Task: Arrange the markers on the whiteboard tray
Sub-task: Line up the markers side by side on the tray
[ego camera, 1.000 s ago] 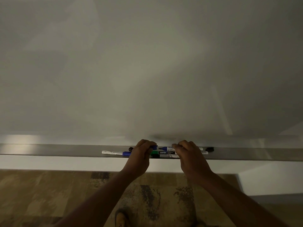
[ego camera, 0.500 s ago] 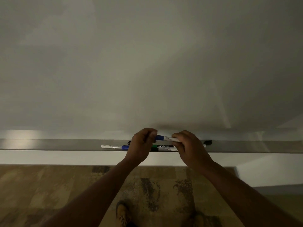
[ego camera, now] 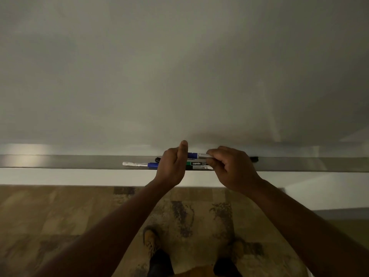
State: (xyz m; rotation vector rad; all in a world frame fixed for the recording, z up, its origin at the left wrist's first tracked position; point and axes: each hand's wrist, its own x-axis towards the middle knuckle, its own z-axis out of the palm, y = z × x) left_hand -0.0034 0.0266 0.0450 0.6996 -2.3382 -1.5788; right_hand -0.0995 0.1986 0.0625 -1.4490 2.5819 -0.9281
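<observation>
A long grey whiteboard tray (ego camera: 79, 161) runs across the view. I hold a blue-capped marker (ego camera: 196, 155) level just above the tray. My left hand (ego camera: 172, 166) grips its cap end with the thumb raised, and my right hand (ego camera: 232, 168) pinches its white barrel. Under it on the tray lie a green marker (ego camera: 196, 163) labelled camlin and another white-barrelled marker (ego camera: 199, 167). A white marker with a blue cap (ego camera: 139, 164) lies to the left. A black marker tip (ego camera: 157, 159) shows behind my left hand, and a black cap (ego camera: 254, 158) shows right of my right hand.
The blank whiteboard (ego camera: 179, 76) fills the upper view. Below the tray are a pale wall strip (ego camera: 79, 176) and a patterned floor (ego camera: 60, 216). My shoes (ego camera: 150, 239) stand close beneath the tray.
Both hands lifted the blue-capped marker off the tray and raised it slightly. My left thumb has come up off the cap.
</observation>
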